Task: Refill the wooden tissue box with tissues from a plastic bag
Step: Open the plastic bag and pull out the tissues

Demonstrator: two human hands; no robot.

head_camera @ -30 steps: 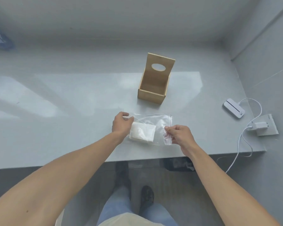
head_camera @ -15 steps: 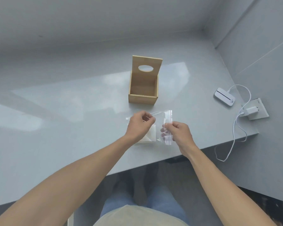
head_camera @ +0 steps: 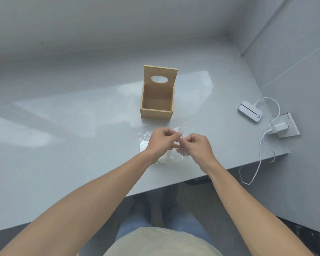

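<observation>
The wooden tissue box (head_camera: 157, 106) stands open and empty on the grey table, its lid with an oval hole tilted up at the back. In front of it lies a clear plastic bag (head_camera: 145, 139) with white tissues (head_camera: 167, 155) inside, mostly hidden under my hands. My left hand (head_camera: 161, 140) and my right hand (head_camera: 197, 145) meet over the bag's right end. Both pinch the bag's opening edge between fingers and thumb, one on each side.
A white power bank (head_camera: 250, 111) lies at the right of the grey table (head_camera: 72, 126), cabled to a charger in a wall socket plate (head_camera: 284, 126). The table's front edge runs just behind my wrists. Walls close in at the back and right.
My left hand has moved from the bag's left side to its right end, beside my right hand. Both hands now pinch the opening. The camera view shifted, so the box appears more central.
</observation>
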